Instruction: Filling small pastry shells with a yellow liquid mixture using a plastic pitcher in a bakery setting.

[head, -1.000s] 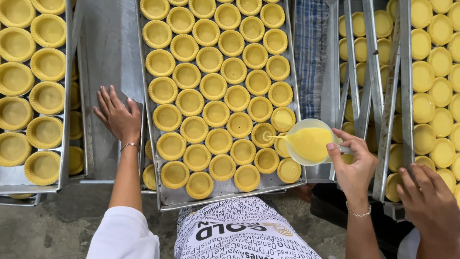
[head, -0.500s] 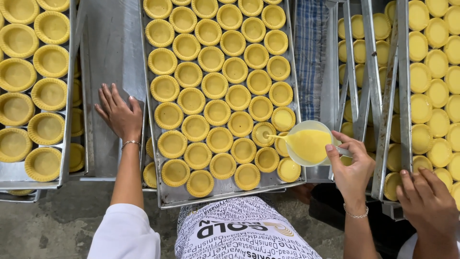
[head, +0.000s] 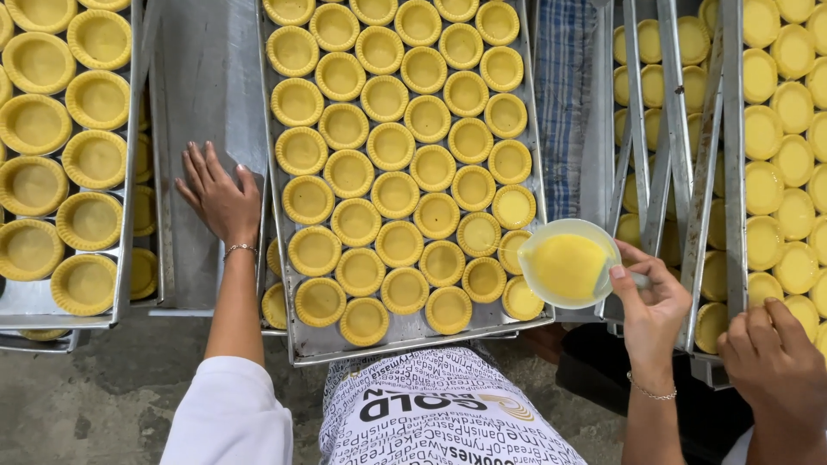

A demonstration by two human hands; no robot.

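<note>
— Where does the rectangular metal tray of round pastry tart shells (head: 405, 172) sit?

— In the middle. The left hand (head: 220, 198) lies flat on the bare steel tray (head: 202, 77) just to its left.

— And to the right?

— The right hand (head: 650, 306) holds the small round plastic cup of yellow custard (head: 566, 263) over the tray's near right corner; another person's hand (head: 775, 370) rests further right.

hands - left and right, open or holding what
left hand: open, flat on the metal tray.
right hand: closed on the handle of a cup of yellow liquid.
</note>
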